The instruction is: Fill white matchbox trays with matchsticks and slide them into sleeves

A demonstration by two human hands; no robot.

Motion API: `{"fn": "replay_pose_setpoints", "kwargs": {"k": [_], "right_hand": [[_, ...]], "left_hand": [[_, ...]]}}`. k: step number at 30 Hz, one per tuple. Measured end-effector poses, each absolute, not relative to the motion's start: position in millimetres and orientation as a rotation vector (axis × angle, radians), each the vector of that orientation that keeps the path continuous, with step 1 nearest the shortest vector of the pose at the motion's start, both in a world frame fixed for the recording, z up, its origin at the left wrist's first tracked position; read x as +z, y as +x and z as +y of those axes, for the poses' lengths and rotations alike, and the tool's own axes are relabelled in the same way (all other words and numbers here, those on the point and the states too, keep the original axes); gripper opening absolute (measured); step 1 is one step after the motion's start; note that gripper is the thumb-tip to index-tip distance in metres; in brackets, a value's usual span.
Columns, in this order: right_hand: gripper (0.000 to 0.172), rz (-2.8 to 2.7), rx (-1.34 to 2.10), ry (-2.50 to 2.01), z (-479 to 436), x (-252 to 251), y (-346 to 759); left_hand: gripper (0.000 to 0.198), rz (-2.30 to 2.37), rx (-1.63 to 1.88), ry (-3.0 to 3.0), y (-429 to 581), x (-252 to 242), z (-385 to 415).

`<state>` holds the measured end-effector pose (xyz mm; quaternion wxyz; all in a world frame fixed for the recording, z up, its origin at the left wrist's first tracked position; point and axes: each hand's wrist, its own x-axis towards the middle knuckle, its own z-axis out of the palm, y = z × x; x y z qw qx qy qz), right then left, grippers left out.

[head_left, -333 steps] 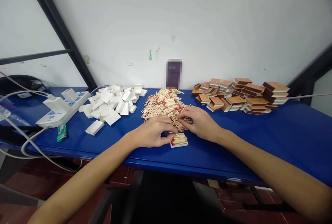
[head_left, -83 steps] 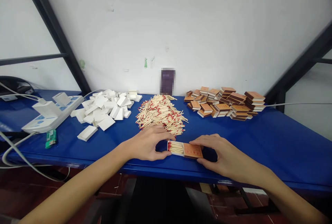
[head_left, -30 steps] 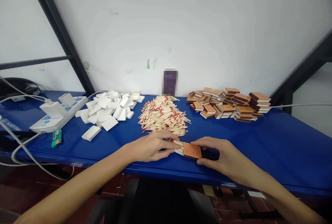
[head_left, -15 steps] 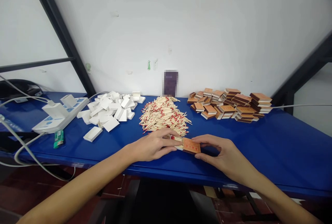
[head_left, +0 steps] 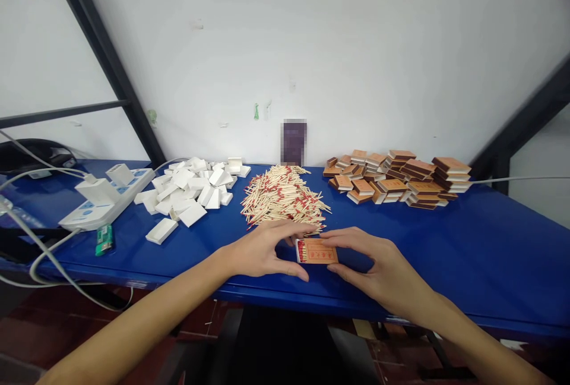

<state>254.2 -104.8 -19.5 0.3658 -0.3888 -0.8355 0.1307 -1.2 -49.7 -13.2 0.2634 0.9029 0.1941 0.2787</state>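
An orange matchbox (head_left: 321, 251) is pinched between the thumb and fingers of my right hand (head_left: 376, 260), near the table's front edge. Its white tray sticks out a little on the left, with red-tipped matches showing in it. My left hand (head_left: 262, 249) is at that end, thumb and fingers spread apart around the tray; whether a fingertip touches it I cannot tell. Just behind both hands lies a big heap of loose matches (head_left: 282, 198).
White matchbox trays (head_left: 189, 186) are piled to the left, one tray (head_left: 161, 230) nearer me. Orange matchbox sleeves (head_left: 392, 180) are heaped and stacked on the right. A power strip (head_left: 107, 198) with cables and a green packet (head_left: 104, 240) occupy the left of the blue table (head_left: 485, 260).
The tray has slid further into the orange sleeve, so less of it sticks out. My left fingers have spread apart from their earlier hold on the tray end.
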Motion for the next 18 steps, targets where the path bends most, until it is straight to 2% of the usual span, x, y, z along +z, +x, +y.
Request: {"fn": "replay_pose_setpoints", "kwargs": {"k": [3, 6, 14, 18], "right_hand": [[0.029, -2.156, 0.267, -0.960, -106, -18, 254], [0.027, -2.141, 0.174, -0.915, -108, -18, 251], [0.027, -2.094, 0.029, -0.893, -109, -22, 243], [0.026, -2.093, 0.051, -0.917, -109, -24, 240]], "left_hand": [[0.043, 0.584, 0.729, 2.330, 1, -7, -54], [0.033, 0.633, 0.708, 2.224, 4, -4, -56], [0.025, 0.691, 0.758, 2.002, 11, -15, -53], [0.030, 0.721, 0.737, 1.838, 12, -16, -52]]}}
